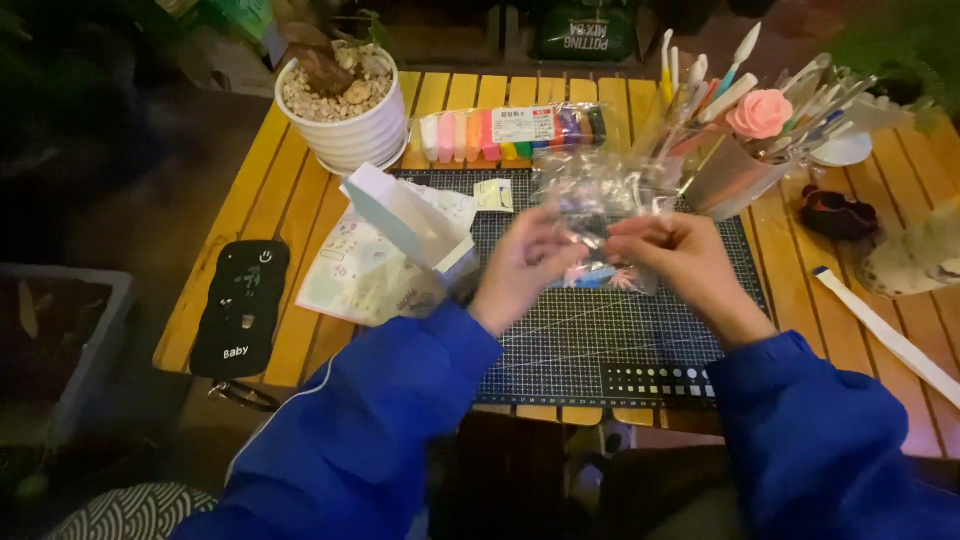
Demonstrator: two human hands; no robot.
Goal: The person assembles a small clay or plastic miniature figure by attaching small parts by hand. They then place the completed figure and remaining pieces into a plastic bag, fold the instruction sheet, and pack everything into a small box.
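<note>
My left hand [522, 268] and my right hand [682, 258] meet over the dark cutting mat [600, 340], both in blue sleeves. Together they pinch a crinkly clear plastic bag [592, 200] with small coloured bits inside; the bag is blurred by motion. Just left of my left hand stands an open white paper box [405, 215] on a printed sheet [355, 270]. Behind the bag lies a pack of coloured clay sticks [510, 133].
A white pot of pebbles [342, 105] stands at the back left of the wooden slatted table [290, 200]. A clear holder of sculpting tools with a pink clay rose [760, 113] sits back right. A black remote-like device [240, 305] lies left, a white strip [885, 335] right.
</note>
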